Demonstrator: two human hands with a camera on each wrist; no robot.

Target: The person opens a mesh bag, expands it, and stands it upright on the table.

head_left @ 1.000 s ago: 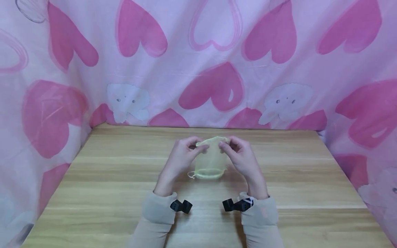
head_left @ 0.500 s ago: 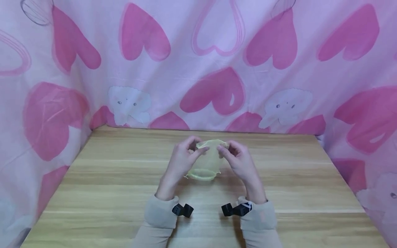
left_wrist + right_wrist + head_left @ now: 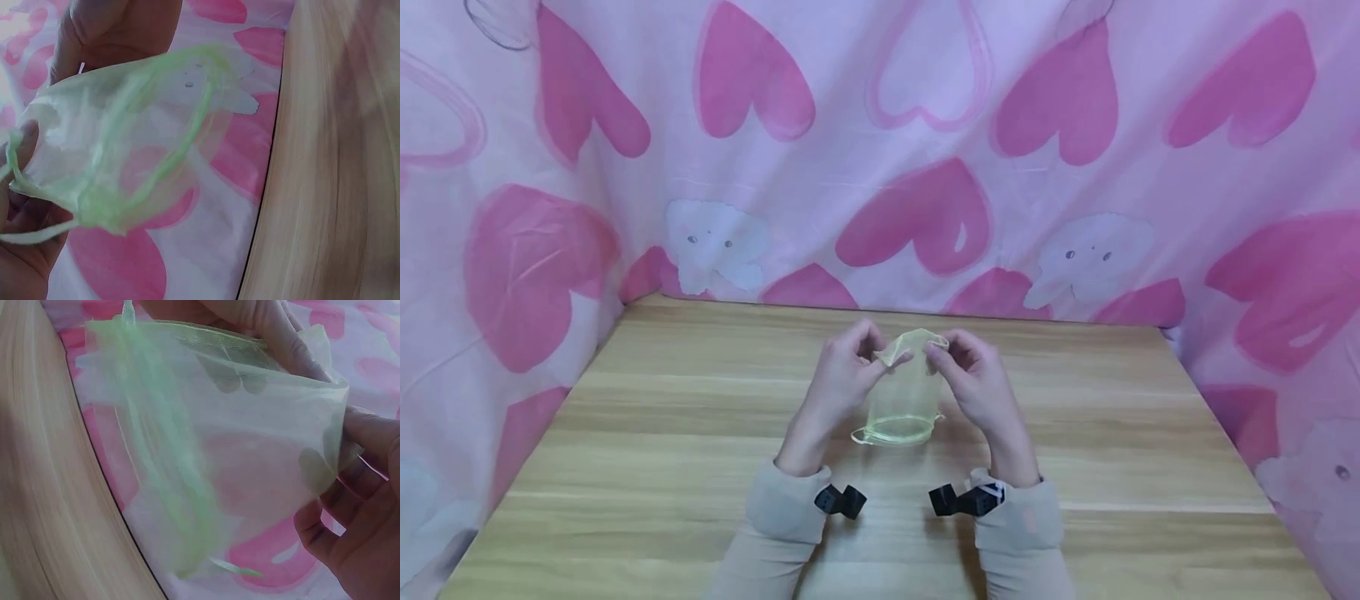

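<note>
A sheer pale yellow-green drawstring pouch (image 3: 904, 396) hangs between both hands over the table. Its drawstring end droops toward the person, ringed by a green cord (image 3: 172, 159). My left hand (image 3: 842, 367) pinches the far end's left corner, thumb along the fabric; a flap of cloth folds over there. The right hand (image 3: 973, 375) pinches the opposite corner between thumb and fingers. In the right wrist view, fingertips of the right hand (image 3: 365, 500) show through the thin mesh (image 3: 256, 444). Cord loops stick out at the pouch's sides.
A wood-grain table (image 3: 662, 467) spreads beneath the hands. Pink curtains (image 3: 820, 200) with hearts and white cartoon animals enclose its back and sides. Black wrist cameras (image 3: 841, 501) sit on both beige sleeves (image 3: 1018, 517).
The pouch's hanging end swings left, then back to the right. Its far edge now folds over near the left thumb. Both hands keep their pinch and stay almost in place.
</note>
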